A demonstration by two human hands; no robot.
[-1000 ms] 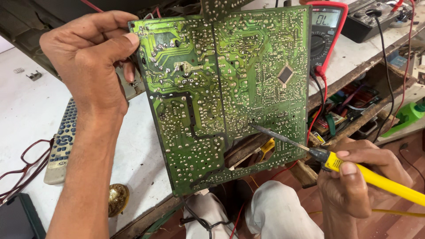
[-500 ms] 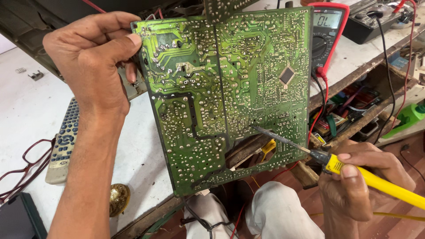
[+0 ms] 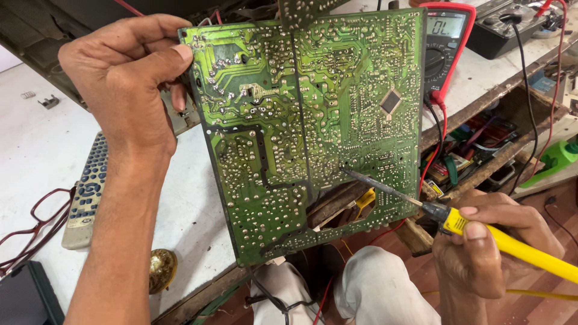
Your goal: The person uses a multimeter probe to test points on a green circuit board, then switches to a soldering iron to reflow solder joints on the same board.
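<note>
Circuit board (image 3: 307, 132) upright, left hand (image 3: 129, 78) pinching corner, right hand (image 3: 487, 247) angling soldering iron (image 3: 481, 232)

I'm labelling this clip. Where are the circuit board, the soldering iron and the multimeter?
circuit board (image 3: 289, 120): head view, middle of its green solder side.
soldering iron (image 3: 512, 245): head view, yellow handle.
multimeter (image 3: 442, 54): head view, its dial face.

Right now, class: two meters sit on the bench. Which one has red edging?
The upright meter just behind the green circuit board, its lit screen facing us. The other meter, further right, is dark grey and lies flat.
</note>
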